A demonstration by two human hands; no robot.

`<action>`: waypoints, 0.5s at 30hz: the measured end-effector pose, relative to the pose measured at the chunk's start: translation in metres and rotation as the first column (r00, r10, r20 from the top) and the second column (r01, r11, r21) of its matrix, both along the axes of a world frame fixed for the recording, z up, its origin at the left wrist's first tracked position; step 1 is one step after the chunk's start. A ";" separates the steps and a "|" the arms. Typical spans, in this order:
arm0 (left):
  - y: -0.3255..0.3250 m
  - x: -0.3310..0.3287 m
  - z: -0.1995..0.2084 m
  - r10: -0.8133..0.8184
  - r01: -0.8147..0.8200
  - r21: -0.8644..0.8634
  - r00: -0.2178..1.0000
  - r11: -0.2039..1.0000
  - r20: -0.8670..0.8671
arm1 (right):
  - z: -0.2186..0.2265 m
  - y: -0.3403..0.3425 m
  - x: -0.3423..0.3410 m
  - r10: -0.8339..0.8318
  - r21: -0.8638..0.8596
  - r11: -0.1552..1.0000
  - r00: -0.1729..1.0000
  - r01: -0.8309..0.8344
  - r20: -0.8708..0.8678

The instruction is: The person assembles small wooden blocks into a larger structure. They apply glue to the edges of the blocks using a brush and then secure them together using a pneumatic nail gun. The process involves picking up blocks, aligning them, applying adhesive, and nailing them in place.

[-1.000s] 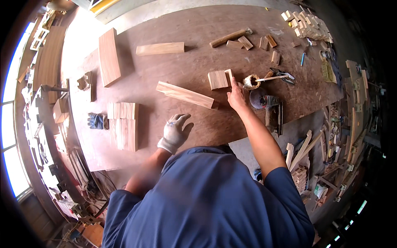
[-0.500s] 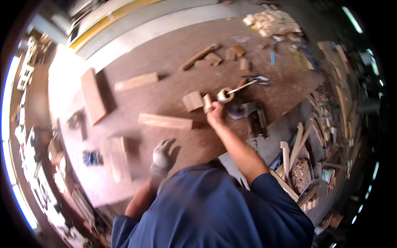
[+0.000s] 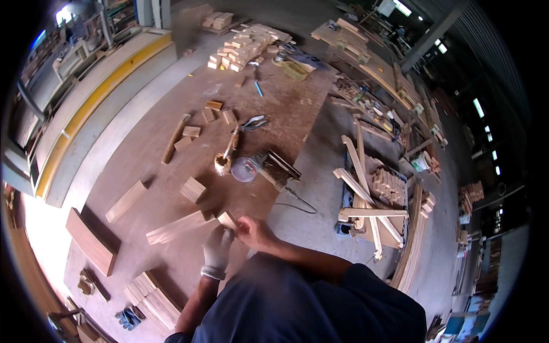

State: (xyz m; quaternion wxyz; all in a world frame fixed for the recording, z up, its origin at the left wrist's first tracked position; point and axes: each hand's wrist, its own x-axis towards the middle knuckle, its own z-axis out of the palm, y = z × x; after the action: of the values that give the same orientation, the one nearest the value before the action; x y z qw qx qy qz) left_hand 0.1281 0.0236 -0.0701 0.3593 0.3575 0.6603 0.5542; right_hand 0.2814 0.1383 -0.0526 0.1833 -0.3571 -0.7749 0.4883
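Observation:
A small pale wood block (image 3: pixel 227 220) is between my two hands, just in front of my body. My bare right hand (image 3: pixel 255 233) pinches it from the right. My left hand (image 3: pixel 217 251), in a white glove, has its fingers closed against the block's left side. Next to them lies a light wood plank (image 3: pixel 177 227). Another wood block (image 3: pixel 193 190) rests farther up the worktable (image 3: pixel 229 200). Beyond it stand a pot with glue-like drips (image 3: pixel 223 164), with a brush (image 3: pixel 231 142) in it, and a power tool with a round disc (image 3: pixel 277 170).
Boards (image 3: pixel 91 243), stacked wood pieces (image 3: pixel 153 300) and dark gloves (image 3: pixel 130 318) lie at left. Small blocks, pliers (image 3: pixel 253 122) and a block pile (image 3: pixel 246 48) are farther back. Right of the table, a crate (image 3: pixel 346 214) holds wood strips; a cord (image 3: pixel 300 200) hangs beside the edge.
My right hand has drawn the small block back toward my body, away from the pot. My left hand has closed in on the block. The head view has swung to the right.

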 end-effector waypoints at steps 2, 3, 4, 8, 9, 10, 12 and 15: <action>0.007 0.010 0.029 -0.009 0.024 -0.050 0.957 0.998 0.291 | 0.021 -0.007 0.006 -0.047 0.171 0.985 0.998 0.038 0.044; 0.008 0.013 0.023 -0.006 0.025 -0.060 0.954 0.998 0.300 | 0.032 -0.010 0.008 -0.025 0.219 0.976 0.997 0.006 0.080; 0.008 0.018 0.024 -0.026 0.042 -0.045 0.949 0.998 0.313 | 0.043 -0.011 0.012 -0.006 0.265 0.964 0.993 -0.027 0.121; 0.016 0.037 0.033 -0.043 0.064 -0.038 0.911 0.997 0.410 | 0.042 -0.003 0.025 0.079 0.496 0.865 0.997 -0.078 0.019; 0.017 0.043 0.031 -0.023 0.047 -0.038 0.876 0.998 0.483 | 0.042 0.001 0.030 0.112 0.519 0.848 0.993 -0.107 0.021; 0.017 0.045 0.027 0.002 0.024 -0.041 0.838 0.999 0.546 | 0.039 0.005 0.032 0.135 0.507 0.851 0.990 -0.134 0.034; 0.020 0.049 0.002 -0.017 0.025 -0.015 0.901 1.000 0.434 | 0.034 0.014 0.041 0.183 0.488 0.851 0.981 -0.193 0.068; 0.031 0.067 -0.014 -0.005 -0.007 0.035 0.944 0.999 0.330 | 0.041 0.034 0.058 0.220 0.487 0.848 0.975 -0.210 0.037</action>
State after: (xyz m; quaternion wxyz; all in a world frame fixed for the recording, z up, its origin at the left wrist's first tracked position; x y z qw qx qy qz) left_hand 0.1950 0.0544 -0.0842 0.4579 0.2656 0.5812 0.6180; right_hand 0.3394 0.1726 -0.0121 0.2196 -0.2054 -0.9059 0.2981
